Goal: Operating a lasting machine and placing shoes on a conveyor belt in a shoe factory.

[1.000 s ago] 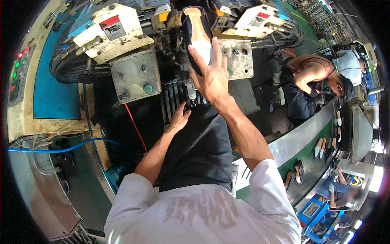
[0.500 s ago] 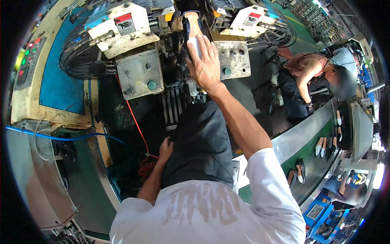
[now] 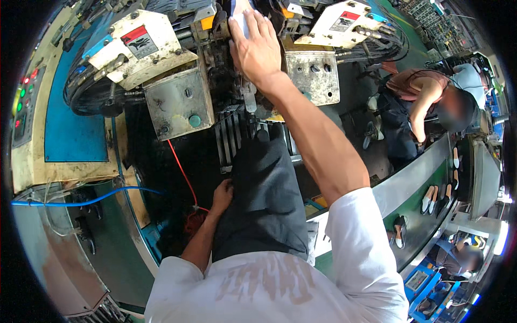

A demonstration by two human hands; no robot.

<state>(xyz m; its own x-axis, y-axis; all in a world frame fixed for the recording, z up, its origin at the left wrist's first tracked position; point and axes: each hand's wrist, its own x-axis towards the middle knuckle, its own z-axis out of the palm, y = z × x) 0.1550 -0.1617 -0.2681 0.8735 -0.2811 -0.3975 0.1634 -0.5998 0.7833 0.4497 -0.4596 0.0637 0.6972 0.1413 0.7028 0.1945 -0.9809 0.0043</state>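
My right hand point(image 3: 256, 51) lies palm down on a shoe point(image 3: 241, 6) set in the machine, fingers stretched forward along it and thumb at its left side. A white heel area point(image 3: 240, 26) shows beside the fingers. The shoe's front end runs out of view at the top edge. Down by my left thigh, my left hand point(image 3: 221, 197) rests against the dark trousers point(image 3: 261, 199), its fingers curled and nothing seen in them. The machine point(image 3: 210, 70) has dark, worn metal parts on both sides of the shoe.
Metal boxes point(image 3: 180, 102) with green buttons flank the shoe. Black hoses point(image 3: 81, 86) loop at the left, near a lit control panel point(image 3: 24, 102). On the right a conveyor point(image 3: 412, 202) carries several shoes; a co-worker point(image 3: 417, 102) bends beside it. A red cord point(image 3: 182, 169) hangs down.
The view has shifted, so the machine and shoe stand higher in the picture and less of the shoe shows. My right hand stays on the shoe, my left by the thigh.
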